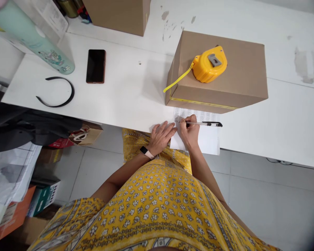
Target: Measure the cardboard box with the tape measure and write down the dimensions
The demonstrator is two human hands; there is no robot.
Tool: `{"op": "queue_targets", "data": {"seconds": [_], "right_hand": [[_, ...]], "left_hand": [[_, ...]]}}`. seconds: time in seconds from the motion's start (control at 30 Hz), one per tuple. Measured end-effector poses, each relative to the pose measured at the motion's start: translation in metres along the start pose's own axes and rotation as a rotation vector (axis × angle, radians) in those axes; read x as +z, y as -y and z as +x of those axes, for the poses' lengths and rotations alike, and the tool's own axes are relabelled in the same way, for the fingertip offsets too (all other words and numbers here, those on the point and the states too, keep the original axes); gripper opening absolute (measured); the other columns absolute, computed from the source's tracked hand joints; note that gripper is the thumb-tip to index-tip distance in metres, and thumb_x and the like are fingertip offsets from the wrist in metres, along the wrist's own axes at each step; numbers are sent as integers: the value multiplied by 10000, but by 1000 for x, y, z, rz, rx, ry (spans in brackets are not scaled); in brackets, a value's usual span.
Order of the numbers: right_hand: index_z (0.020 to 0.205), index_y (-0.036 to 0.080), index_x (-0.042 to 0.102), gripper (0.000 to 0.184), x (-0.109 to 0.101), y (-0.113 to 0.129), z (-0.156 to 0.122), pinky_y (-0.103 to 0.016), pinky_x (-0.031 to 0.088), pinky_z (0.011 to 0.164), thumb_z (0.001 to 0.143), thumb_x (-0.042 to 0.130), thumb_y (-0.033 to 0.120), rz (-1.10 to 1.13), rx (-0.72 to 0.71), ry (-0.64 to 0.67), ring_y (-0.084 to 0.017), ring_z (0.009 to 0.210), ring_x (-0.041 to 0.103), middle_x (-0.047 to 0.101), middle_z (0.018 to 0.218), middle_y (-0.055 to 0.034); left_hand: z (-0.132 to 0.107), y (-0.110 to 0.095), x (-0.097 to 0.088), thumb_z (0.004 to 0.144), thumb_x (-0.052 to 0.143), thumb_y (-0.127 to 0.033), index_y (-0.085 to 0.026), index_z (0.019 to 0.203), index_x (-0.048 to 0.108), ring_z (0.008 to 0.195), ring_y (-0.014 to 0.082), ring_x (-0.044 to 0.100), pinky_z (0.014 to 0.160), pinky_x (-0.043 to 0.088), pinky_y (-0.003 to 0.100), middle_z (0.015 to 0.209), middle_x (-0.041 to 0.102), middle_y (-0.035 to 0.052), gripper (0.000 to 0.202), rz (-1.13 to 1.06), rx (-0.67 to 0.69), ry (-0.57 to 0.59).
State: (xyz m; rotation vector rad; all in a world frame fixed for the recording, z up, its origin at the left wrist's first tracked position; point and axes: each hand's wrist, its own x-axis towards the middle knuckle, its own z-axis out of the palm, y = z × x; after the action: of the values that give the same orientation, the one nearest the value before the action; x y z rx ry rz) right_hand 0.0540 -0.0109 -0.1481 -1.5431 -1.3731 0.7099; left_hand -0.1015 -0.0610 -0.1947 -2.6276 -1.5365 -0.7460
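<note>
At the table's front edge, my right hand (190, 134) is closed around a pen (205, 123) with a black cap on its far end. The pen's tip rests at a sheet of paper (208, 141) whose upper part carries rows of handwriting; the sheet hangs a little over the edge. My left hand (161, 137), with a watch on the wrist, lies with fingers spread at the paper's left side. Just behind the paper stands a closed cardboard box (217, 92), which may cover the sheet's top. On it sits a yellow tape measure (210, 66) with a yellow strap.
On the white table (115, 101) lie a phone (96, 66) and a black headband (70, 94). A mint bottle (42, 45) stands at the left. Another cardboard box (117, 14) is at the back. Bags and boxes, including a paper bag (92, 134), crowd the lower left.
</note>
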Motion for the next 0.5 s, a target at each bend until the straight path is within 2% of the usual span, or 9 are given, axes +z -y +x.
{"op": "queue_targets", "data": {"seconds": [0.3, 0.5], "right_hand": [[742, 264, 425, 198, 0, 3, 0, -295, 389, 577, 868, 578, 283, -16, -5, -20, -118, 557, 450, 457, 607, 70], [745, 261, 432, 192, -2, 4, 0, -293, 391, 586, 862, 584, 272, -40, -6, -9, -118, 577, 458, 476, 621, 65]], "left_hand": [[-1, 0, 1, 1026, 492, -177, -301, 1416, 642, 1436, 271, 495, 1133, 398, 496, 1498, 623, 30, 437, -29, -7, 10], [0, 0, -1, 1036, 490, -170, -281, 1379, 669, 1403, 274, 531, 1105, 417, 484, 1487, 634, 22, 403, -21, 0, -20]]}}
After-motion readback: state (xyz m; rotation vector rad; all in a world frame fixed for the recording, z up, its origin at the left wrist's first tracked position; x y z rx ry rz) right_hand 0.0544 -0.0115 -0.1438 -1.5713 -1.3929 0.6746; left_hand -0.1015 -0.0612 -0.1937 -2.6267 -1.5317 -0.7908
